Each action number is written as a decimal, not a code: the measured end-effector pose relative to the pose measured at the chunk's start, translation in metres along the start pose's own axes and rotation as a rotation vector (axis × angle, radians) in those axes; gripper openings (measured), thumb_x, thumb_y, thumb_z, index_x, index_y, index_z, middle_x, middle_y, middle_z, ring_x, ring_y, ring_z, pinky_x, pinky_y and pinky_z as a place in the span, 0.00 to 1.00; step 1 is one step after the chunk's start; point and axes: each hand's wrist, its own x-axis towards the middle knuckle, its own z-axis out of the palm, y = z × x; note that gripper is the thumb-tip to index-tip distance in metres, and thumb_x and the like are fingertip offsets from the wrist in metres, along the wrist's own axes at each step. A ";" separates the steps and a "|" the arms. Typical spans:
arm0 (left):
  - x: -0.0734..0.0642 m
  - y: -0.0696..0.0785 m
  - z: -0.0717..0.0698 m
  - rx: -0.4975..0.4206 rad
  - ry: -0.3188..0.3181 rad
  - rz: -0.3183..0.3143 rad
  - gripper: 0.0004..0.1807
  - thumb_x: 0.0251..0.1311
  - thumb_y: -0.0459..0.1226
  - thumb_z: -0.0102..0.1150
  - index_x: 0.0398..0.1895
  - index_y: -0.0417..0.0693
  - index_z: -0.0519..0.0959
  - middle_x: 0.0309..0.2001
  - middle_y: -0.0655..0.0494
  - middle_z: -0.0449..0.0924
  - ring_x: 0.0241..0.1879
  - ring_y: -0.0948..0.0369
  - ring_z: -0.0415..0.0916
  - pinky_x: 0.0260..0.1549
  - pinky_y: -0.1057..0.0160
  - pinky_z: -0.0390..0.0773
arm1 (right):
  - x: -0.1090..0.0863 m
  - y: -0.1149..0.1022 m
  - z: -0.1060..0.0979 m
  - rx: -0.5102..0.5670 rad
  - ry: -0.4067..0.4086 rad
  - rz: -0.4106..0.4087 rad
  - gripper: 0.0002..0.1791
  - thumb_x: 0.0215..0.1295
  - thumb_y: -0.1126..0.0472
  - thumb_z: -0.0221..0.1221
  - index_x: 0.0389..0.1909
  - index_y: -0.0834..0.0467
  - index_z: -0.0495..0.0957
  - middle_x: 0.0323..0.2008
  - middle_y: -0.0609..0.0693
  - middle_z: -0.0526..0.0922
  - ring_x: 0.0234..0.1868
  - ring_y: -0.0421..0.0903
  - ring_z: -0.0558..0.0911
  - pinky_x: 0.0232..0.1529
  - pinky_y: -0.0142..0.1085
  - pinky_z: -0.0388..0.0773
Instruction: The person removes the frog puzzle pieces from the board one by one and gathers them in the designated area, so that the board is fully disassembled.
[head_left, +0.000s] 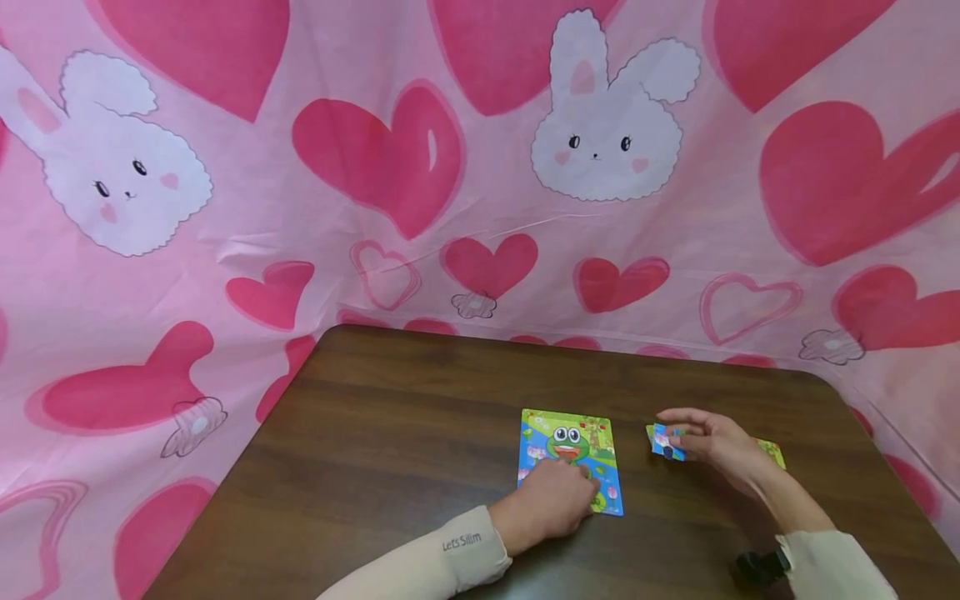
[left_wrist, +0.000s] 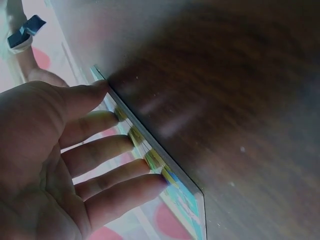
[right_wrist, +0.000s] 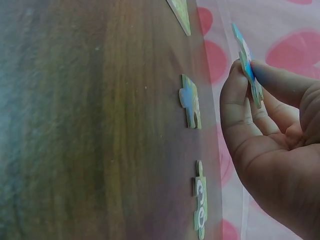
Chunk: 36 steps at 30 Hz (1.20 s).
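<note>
A frog picture puzzle board (head_left: 606,467) lies flat on the brown table, with a green frog on a blue and green scene. My left hand (head_left: 551,500) rests over its lower part and hides some of the picture. Seen from the left wrist, the fingertips (left_wrist: 157,182) touch the board's face and the thumb reaches its near edge. To the right of the board, my right hand (head_left: 716,446) pinches a small blue jigsaw piece (right_wrist: 246,62) between thumb and index finger, raised off the table.
More jigsaw pieces lie on the table near the right hand: one with frog eyes (right_wrist: 201,205), a blue and yellow one (right_wrist: 190,102) and a greenish one (right_wrist: 180,15). A pink cloth (head_left: 517,183) with hearts and rabbits hangs behind the wooden table (head_left: 375,433).
</note>
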 end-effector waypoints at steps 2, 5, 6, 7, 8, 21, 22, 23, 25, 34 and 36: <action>0.000 -0.001 0.000 0.001 0.001 0.003 0.10 0.64 0.54 0.64 0.42 0.66 0.83 0.36 0.67 0.82 0.32 0.65 0.81 0.26 0.65 0.78 | -0.002 0.001 0.000 0.008 -0.016 -0.007 0.31 0.73 0.58 0.59 0.70 0.69 0.63 0.51 0.49 0.83 0.47 0.39 0.84 0.48 0.35 0.82; -0.001 -0.001 0.000 -0.003 -0.003 0.005 0.10 0.64 0.55 0.63 0.43 0.66 0.83 0.36 0.68 0.82 0.33 0.65 0.80 0.26 0.65 0.78 | -0.005 0.004 -0.001 0.017 -0.055 -0.020 0.30 0.75 0.58 0.57 0.70 0.69 0.62 0.51 0.45 0.83 0.47 0.38 0.83 0.48 0.34 0.82; -0.001 -0.001 0.000 -0.007 -0.005 0.005 0.10 0.64 0.55 0.63 0.43 0.66 0.83 0.36 0.68 0.82 0.33 0.65 0.80 0.26 0.65 0.78 | -0.006 0.005 0.000 0.022 -0.067 -0.021 0.30 0.75 0.59 0.57 0.70 0.69 0.63 0.50 0.44 0.84 0.47 0.38 0.83 0.48 0.34 0.82; -0.001 -0.002 0.000 -0.010 -0.005 0.006 0.10 0.64 0.55 0.63 0.43 0.66 0.83 0.36 0.68 0.81 0.33 0.66 0.80 0.27 0.65 0.78 | -0.006 0.006 0.000 0.025 -0.085 -0.027 0.29 0.75 0.59 0.56 0.70 0.70 0.63 0.50 0.44 0.84 0.47 0.38 0.83 0.48 0.35 0.82; -0.002 -0.002 0.000 -0.014 -0.006 0.008 0.10 0.64 0.55 0.63 0.43 0.67 0.83 0.36 0.68 0.81 0.33 0.66 0.80 0.27 0.65 0.78 | -0.007 0.006 0.000 0.026 -0.096 -0.026 0.29 0.75 0.59 0.56 0.70 0.70 0.63 0.50 0.43 0.84 0.47 0.37 0.83 0.47 0.35 0.83; 0.000 -0.001 0.003 -0.002 -0.004 0.013 0.11 0.64 0.56 0.63 0.44 0.68 0.83 0.37 0.68 0.82 0.34 0.65 0.80 0.25 0.65 0.78 | -0.018 0.017 -0.002 0.001 -0.212 -0.061 0.28 0.76 0.63 0.54 0.68 0.76 0.61 0.49 0.46 0.83 0.47 0.34 0.82 0.45 0.35 0.82; 0.000 -0.001 0.003 -0.003 -0.005 0.013 0.11 0.64 0.56 0.63 0.45 0.68 0.83 0.38 0.68 0.82 0.34 0.65 0.80 0.25 0.65 0.78 | -0.018 0.018 -0.001 0.004 -0.216 -0.068 0.28 0.76 0.63 0.54 0.67 0.76 0.61 0.49 0.46 0.84 0.47 0.34 0.82 0.44 0.35 0.82; 0.000 -0.001 0.004 -0.007 -0.007 0.013 0.11 0.64 0.56 0.63 0.45 0.68 0.83 0.38 0.68 0.82 0.34 0.64 0.80 0.25 0.65 0.78 | -0.019 0.019 -0.001 0.008 -0.222 -0.076 0.27 0.76 0.64 0.54 0.67 0.76 0.61 0.49 0.46 0.84 0.47 0.34 0.82 0.44 0.35 0.83; 0.000 -0.002 0.004 -0.011 -0.008 0.011 0.11 0.64 0.56 0.63 0.45 0.68 0.84 0.38 0.67 0.82 0.35 0.64 0.80 0.24 0.65 0.78 | -0.019 0.021 0.000 0.007 -0.234 -0.094 0.27 0.76 0.65 0.53 0.67 0.77 0.61 0.50 0.47 0.85 0.46 0.34 0.83 0.43 0.35 0.83; 0.000 -0.002 0.001 -0.007 -0.020 0.007 0.11 0.65 0.56 0.62 0.45 0.67 0.84 0.38 0.67 0.82 0.34 0.64 0.79 0.25 0.64 0.78 | -0.020 0.018 0.007 -0.182 -0.138 -0.091 0.24 0.77 0.59 0.54 0.63 0.73 0.70 0.52 0.62 0.84 0.43 0.31 0.81 0.40 0.33 0.81; 0.000 -0.002 0.001 -0.010 -0.019 0.007 0.11 0.65 0.56 0.62 0.45 0.67 0.83 0.37 0.67 0.81 0.33 0.64 0.79 0.25 0.64 0.78 | -0.021 0.016 0.008 -0.254 -0.082 -0.079 0.23 0.77 0.56 0.55 0.62 0.68 0.74 0.52 0.61 0.84 0.42 0.31 0.80 0.38 0.33 0.80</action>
